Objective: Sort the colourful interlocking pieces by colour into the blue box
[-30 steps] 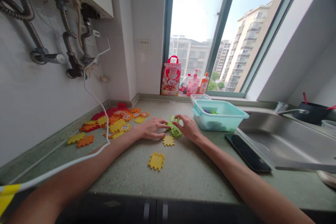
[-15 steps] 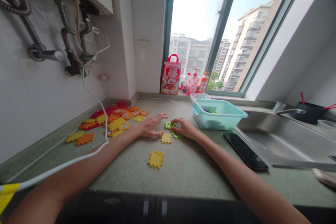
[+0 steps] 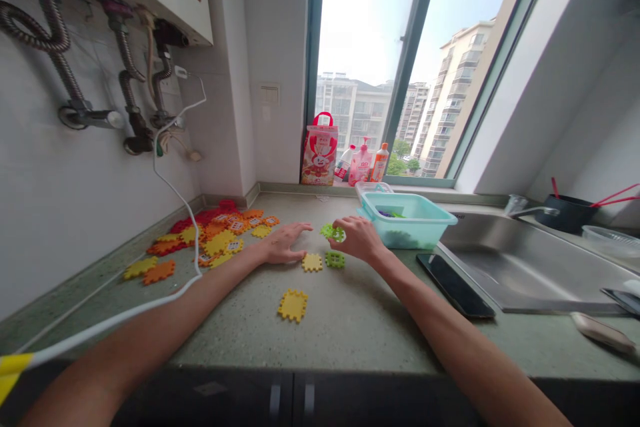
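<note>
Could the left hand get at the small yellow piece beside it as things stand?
Probably yes. The left hand lies flat and open on the counter, the small yellow piece sits just off its fingertips, and nothing lies between them.

A tub (image 3: 425, 230) sits on the counter (image 3: 350, 320) left of the sink (image 3: 525, 267), tiles (image 3: 215, 237) piled far left.

We note matt foam-like puzzle pieces (image 3: 220, 238) on a speckled stone-look counter (image 3: 350, 320), a glossy translucent plastic tub (image 3: 407, 220), and a brushed steel sink (image 3: 525, 267).
</note>
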Tool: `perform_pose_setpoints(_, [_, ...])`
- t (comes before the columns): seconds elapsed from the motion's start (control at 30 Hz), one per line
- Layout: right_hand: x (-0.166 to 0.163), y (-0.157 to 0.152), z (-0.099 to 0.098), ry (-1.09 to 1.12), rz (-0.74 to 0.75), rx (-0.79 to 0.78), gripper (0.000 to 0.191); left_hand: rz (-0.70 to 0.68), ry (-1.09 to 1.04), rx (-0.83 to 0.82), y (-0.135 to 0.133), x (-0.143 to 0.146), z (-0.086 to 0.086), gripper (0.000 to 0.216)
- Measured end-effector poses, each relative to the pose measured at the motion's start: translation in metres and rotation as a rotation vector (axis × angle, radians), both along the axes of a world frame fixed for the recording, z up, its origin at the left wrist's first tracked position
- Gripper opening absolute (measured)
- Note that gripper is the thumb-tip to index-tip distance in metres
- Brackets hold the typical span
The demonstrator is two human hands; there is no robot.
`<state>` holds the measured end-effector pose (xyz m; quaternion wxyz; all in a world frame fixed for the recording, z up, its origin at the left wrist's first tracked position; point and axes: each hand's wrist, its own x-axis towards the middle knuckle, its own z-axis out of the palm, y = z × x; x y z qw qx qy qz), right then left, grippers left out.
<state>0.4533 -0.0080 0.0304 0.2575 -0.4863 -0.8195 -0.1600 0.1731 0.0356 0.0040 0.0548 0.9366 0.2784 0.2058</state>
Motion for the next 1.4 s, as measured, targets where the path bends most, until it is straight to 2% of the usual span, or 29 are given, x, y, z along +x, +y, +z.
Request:
perform_pose_setpoints(0.13, [0.029,-0.007,0.033,0.111,-0.038,0.261,0.025,0.09,-0.032,-0.003,0.007,-0.002,-0.005,0.055])
perform_pose_setpoints(0.2, [0.053,-0.01,0.045,0.17,-0.137,0.387,0.027,0.146,-0.044,-0.007,0.012,-0.003,-0.008,0.053])
perform_pose_setpoints(0.3, [0.088,-0.014,0.053,0.234,-0.294,0.511,0.029,0.188,-0.039,-0.008,0.018,-0.003,-0.013,0.053])
perform_pose_setpoints(0.47, [0.117,-0.015,0.053,0.283,-0.387,0.571,0.028,0.195,-0.023,-0.009,0.024,-0.002,-0.019,0.053])
perform_pose_setpoints(0.63, [0.108,-0.014,0.053,0.34,-0.318,0.552,0.028,0.206,-0.006,-0.006,0.025,-0.002,-0.019,0.052])
perform_pose_setpoints(0.7, [0.092,-0.015,0.05,0.384,-0.225,0.513,0.027,0.207,0.004,-0.006,0.025,-0.002,-0.019,0.052])
perform_pose_setpoints(0.77, [0.071,-0.018,0.043,0.367,-0.052,0.402,0.025,0.205,0.004,-0.005,0.026,-0.002,-0.019,0.052])
perform_pose_setpoints(0.83, [0.047,-0.02,0.032,0.278,0.153,0.206,0.022,0.202,-0.002,-0.002,0.027,-0.002,-0.02,0.052])
perform_pose_setpoints(0.9, [0.026,-0.022,0.019,0.168,0.284,-0.034,0.02,0.199,-0.003,-0.002,0.027,-0.002,-0.02,0.051])
perform_pose_setpoints(1.0, [0.008,-0.022,0.003,0.052,0.291,-0.354,0.019,0.203,0.006,-0.008,0.025,-0.002,-0.019,0.05])
perform_pose_setpoints(1.07, [0.004,-0.023,-0.001,0.019,0.26,-0.479,0.02,0.21,0.013,-0.016,0.024,-0.002,-0.018,0.049])
perform_pose_setpoints(1.23, [0.009,-0.025,0.002,0.014,0.251,-0.568,0.032,0.22,0.02,-0.028,0.022,-0.001,-0.016,0.048])
perform_pose_setpoints(1.4, [0.005,-0.027,-0.004,0.012,0.252,-0.475,0.03,0.213,0.036,-0.028,0.022,-0.001,-0.016,0.048])
